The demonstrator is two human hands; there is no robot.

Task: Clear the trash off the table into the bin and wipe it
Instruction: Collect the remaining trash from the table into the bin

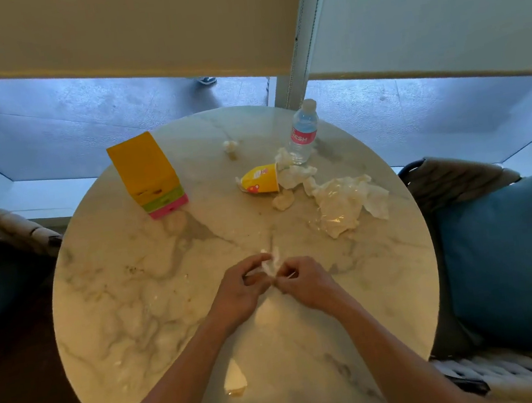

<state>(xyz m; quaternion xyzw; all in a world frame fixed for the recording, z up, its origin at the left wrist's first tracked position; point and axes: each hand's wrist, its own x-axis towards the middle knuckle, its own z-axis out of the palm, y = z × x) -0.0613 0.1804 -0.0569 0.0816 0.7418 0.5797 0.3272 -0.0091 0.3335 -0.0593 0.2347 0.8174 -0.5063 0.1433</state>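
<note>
Seen from my head camera, both my hands meet over the near middle of the round marble table. My left hand and right hand have their fingers curled and pinch between them a small scrap of white tissue, held just above the tabletop. Farther off and to the right lies the rest of the trash: a yellow paper cup tipped on its side, a small tissue wad just near of it, crumpled white tissues touching the cup's mouth, and a larger heap of crumpled plastic wrap and napkin to their right. A lone tissue ball sits at the far middle. A clear water bottle with a pink label stands upright at the far right edge, just beyond the tissues. A yellow box with green and pink bands stands at the far left. A blue cushion lies on the seat right of the table.
</note>
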